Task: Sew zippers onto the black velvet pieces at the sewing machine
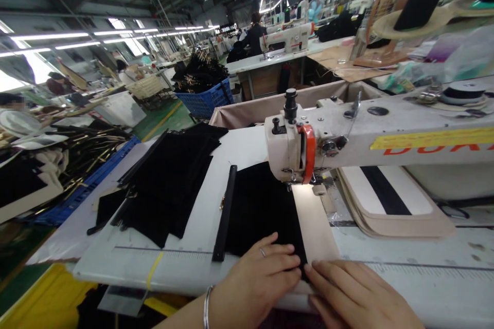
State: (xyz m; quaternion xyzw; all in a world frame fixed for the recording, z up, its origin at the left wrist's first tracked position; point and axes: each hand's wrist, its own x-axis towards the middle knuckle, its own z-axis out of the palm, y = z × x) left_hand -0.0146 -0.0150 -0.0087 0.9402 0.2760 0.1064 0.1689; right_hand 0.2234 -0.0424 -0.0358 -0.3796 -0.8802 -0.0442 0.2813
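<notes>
A black fabric panel lies on the sewing machine bed, with a black strip carrying a small gold zipper pull along its left side. Along the right side of the panel runs a beige piece, passing under the presser foot area of the white sewing machine. My left hand rests on the near part of the black panel, fingers stretched out and flat. Close beside it, my right hand has its fingers over the near end of the beige piece, thumb lower down; the grip is partly hidden.
Black pieces are piled on the left of the table. Beige flaps with a black stripe are stacked under the machine arm. Blue crates of black goods stand beyond. A yellow container is at lower left. A person is behind.
</notes>
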